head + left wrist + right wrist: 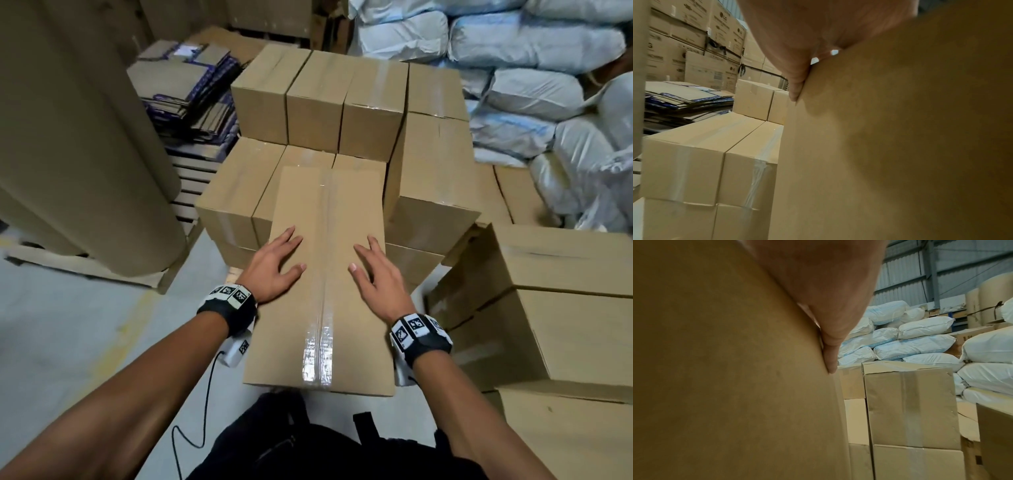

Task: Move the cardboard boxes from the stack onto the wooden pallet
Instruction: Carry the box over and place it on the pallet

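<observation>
Both bare forearms reached forward from the lower edge of the head view, each wearing a black wrist strap with black-and-white coded tags. Just beyond them lay a long brown cardboard box (325, 274), sealed down its middle with clear tape, its top facing up. On that top, left of the tape seam, the left hand (274, 263) rested flat with fingers spread and straight; right of the seam the right hand (375, 270) lay the same way, neither one curled round an edge. In the left wrist view the left hand (797, 53) met the box (890, 138) along its side (the fingertips themselves were out of sight), and the right wrist view showed the right hand (824, 313) against the box (725, 369) likewise.

Beyond the box's far end stood stacked plain brown cartons (318, 102), two tiers visible. Right of the box sat more brown cartons (548, 308). Far right of the box lay white woven sacks (534, 89). Left of the box stood a large brown paper roll (78, 137), with flattened blue-printed cardboard sheets (191, 89) behind it.
</observation>
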Tool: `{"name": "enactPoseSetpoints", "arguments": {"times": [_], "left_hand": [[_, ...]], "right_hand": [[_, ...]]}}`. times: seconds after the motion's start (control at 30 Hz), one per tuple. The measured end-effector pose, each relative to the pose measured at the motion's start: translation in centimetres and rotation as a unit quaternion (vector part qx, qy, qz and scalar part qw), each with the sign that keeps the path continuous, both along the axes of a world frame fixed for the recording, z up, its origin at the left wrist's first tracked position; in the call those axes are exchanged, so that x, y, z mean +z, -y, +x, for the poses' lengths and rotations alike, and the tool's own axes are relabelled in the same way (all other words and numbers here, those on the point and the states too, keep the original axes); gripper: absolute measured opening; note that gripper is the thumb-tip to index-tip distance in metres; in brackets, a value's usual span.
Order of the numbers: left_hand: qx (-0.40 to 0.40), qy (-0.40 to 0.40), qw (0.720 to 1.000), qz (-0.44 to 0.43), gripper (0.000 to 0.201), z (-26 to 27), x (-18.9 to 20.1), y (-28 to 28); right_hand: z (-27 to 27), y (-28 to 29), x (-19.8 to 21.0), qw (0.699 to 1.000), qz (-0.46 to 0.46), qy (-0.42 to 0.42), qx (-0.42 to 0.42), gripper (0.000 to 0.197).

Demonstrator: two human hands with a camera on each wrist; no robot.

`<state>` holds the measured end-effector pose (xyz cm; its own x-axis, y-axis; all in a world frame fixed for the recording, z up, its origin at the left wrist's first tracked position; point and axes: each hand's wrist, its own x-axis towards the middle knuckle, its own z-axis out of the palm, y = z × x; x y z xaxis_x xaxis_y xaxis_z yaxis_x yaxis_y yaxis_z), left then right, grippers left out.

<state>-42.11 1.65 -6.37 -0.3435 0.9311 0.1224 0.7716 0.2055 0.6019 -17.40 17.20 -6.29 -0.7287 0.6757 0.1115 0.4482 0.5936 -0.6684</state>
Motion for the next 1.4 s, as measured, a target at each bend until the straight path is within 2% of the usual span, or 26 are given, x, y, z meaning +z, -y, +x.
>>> {"name": "enactPoseSetpoints", "arguments": {"times": [0.2, 0.5, 0.7, 0.97, 1.2, 1.4], "left_hand": [[-0.021, 0.017, 1.0, 0.005, 0.067, -7.7, -1.4, -8.8], [-0.073, 0.03, 0.997, 0.005, 0.067, -16.7, 0.7, -21.6], [-0.091, 0.031, 0.995, 0.01, 0.067, -19.6, 1.0, -29.3], [-0.073, 0.044, 0.996, -0.006, 0.067, -21.5, -0.5, -39.1], [-0.068, 0.04, 0.996, -0.046, 0.068, -23.5, -3.3, -46.8], [-0.06, 0.038, 0.994, -0.079, 0.069, -25.0, -6.1, -50.6]], "right_hand": [[-6.9, -7.3, -0.4, 0.999, 0.013, 0.007, -0.028, 0.051], [-14.5, -17.0, 2.3, 0.996, 0.015, 0.026, -0.088, 0.051], [-17.1, -24.2, 2.9, 0.994, 0.031, 0.028, -0.097, 0.046], [-19.2, -34.9, 1.3, 0.997, 0.025, 0.021, -0.073, 0.045], [-21.1, -43.0, -1.0, 0.993, 0.011, 0.119, -0.006, 0.052], [-22.5, -47.4, -3.6, 0.986, 0.009, 0.165, 0.035, 0.053]]}}
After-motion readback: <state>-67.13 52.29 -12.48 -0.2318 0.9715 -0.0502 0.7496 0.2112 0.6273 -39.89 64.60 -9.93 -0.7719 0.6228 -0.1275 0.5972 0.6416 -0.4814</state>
